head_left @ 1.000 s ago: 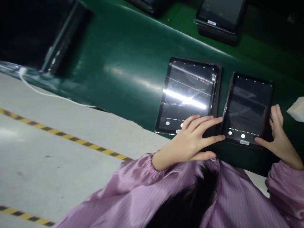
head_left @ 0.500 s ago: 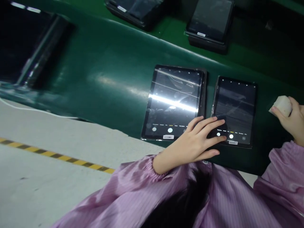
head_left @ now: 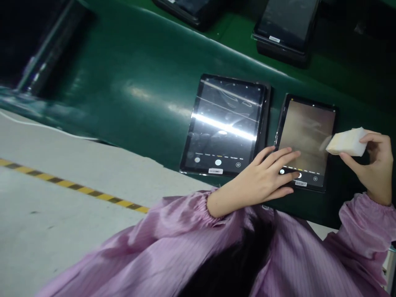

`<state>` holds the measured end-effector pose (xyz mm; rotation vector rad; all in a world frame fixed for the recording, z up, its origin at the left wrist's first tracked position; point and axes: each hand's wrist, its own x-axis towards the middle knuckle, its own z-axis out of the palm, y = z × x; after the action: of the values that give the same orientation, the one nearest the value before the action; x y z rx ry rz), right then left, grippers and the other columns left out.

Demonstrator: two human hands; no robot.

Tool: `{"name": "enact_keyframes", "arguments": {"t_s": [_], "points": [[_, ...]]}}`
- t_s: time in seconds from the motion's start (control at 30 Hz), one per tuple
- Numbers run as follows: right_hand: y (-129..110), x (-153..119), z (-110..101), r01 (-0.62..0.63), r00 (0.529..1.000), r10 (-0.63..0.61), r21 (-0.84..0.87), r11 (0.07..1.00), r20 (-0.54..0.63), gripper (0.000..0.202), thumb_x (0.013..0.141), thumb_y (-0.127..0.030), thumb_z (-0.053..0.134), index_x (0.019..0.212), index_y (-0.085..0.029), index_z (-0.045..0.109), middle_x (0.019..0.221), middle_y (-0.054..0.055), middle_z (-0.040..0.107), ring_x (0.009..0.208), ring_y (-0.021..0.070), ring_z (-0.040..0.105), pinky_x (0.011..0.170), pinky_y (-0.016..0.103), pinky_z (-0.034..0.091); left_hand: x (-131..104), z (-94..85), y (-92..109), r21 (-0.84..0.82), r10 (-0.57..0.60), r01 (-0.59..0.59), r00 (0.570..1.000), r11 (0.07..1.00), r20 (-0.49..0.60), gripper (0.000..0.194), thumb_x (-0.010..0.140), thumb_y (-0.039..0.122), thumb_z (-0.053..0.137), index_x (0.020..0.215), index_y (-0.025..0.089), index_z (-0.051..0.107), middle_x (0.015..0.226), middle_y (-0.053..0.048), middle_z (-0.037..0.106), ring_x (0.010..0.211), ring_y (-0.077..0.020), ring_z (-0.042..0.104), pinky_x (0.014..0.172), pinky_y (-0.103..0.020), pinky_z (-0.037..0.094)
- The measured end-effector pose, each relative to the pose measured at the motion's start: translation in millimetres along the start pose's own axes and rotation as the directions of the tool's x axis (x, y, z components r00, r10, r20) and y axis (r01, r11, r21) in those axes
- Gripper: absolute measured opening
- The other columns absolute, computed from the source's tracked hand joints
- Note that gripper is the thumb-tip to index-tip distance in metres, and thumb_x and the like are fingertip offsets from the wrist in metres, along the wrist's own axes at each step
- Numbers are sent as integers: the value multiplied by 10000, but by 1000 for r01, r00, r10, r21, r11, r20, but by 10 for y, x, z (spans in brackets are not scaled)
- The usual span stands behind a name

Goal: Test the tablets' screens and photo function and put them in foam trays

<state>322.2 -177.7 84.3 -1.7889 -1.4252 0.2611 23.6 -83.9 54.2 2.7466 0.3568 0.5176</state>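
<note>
Two tablets lie side by side on the green table. My left hand (head_left: 262,177) rests spread over the lower left corner of the right tablet (head_left: 309,132), whose screen glows brownish with a row of camera controls along the bottom. One fingertip is at the round white button. The left tablet (head_left: 225,119) shows a dark camera screen with a bright glare band; its lower right corner is close to my left wrist. My right hand (head_left: 371,159) pinches a white block (head_left: 346,142) between thumb and fingers, beside the right edge of the right tablet.
Stacked tablets (head_left: 286,24) and another dark stack (head_left: 192,10) stand beyond the table's raised edge. A large dark object (head_left: 27,37) lies on the green table (head_left: 133,74) at far left. Yellow-black tape (head_left: 74,187) crosses the floor.
My right hand has moved left with the white block, now close to the right tablet. That tablet's screen has turned from dark to brownish. The view has shifted slightly.
</note>
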Motion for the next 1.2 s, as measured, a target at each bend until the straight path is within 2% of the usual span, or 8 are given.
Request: {"name": "enact_keyframes", "arguments": {"t_s": [0.23,0.33,0.43,0.5,0.57,0.8,0.97,1.2], "points": [[17,-52,-85,-86,996,85,-28,996,-40,460,725,-377,924,1069,-289,632,1206,55,661,1256,340,642,1001,513,560,32,29,-43,-68,12,-9,999,998,36,400,1092,522,547,1298,235,735,1675,-152,473,1531,-356,477,1265,-576,377],[-57,-88,-123,-84,995,78,-103,991,-62,466,727,-402,932,1077,-279,649,1191,67,684,1222,344,663,1007,525,559,-134,-158,-253,-136,-166,151,980,979,-110,481,1123,557,435,1451,259,622,1696,-132,439,1577,-372,407,1279,-641,348],[-290,-119,-30,12,996,-30,-217,976,-79,400,757,-377,924,1051,-276,673,1217,92,726,1194,352,693,1022,549,557,-455,-352,-533,-248,-558,501,775,829,-297,545,1119,571,427,1576,276,463,1708,-74,411,1635,-382,283,1316,-669,291],[-500,-115,149,90,992,-107,-210,973,-70,379,775,-356,919,1055,-276,676,1249,97,737,1201,357,705,1006,555,578,-718,-394,-692,-362,-741,648,609,670,-283,645,1085,621,476,1621,277,369,1705,-66,401,1635,-378,287,1338,-643,287],[-705,-76,402,149,988,-152,-111,982,-18,396,796,-327,906,1106,-272,665,1290,96,732,1229,353,710,977,537,610,-964,-350,-793,-495,-822,672,541,551,-180,791,1035,680,537,1657,278,259,1713,-104,380,1601,-380,367,1330,-633,332],[-1063,198,1163,225,968,-231,69,972,99,356,887,-275,825,1180,-252,623,1386,103,703,1342,304,662,978,468,645,-1246,-144,-678,-664,-791,571,610,483,-51,1149,884,682,781,1709,332,61,1785,-173,205,1660,-404,225,1325,-624,314],[-1061,204,1238,221,973,-225,75,972,58,412,846,-285,867,1189,-262,640,1383,96,692,1344,316,653,927,468,654,-1075,-243,-461,-564,-796,618,593,548,-124,1271,839,642,844,1719,321,-15,1797,-202,129,1666,-434,177,1324,-662,279],[-1043,143,1213,222,974,-224,46,974,40,417,818,-328,893,1156,-256,659,1383,110,697,1302,343,673,892,501,631,-701,-234,-396,-314,-735,669,652,673,-187,1349,786,533,906,1721,265,-28,1801,-234,75,1666,-498,39,1308,-769,47]]}}
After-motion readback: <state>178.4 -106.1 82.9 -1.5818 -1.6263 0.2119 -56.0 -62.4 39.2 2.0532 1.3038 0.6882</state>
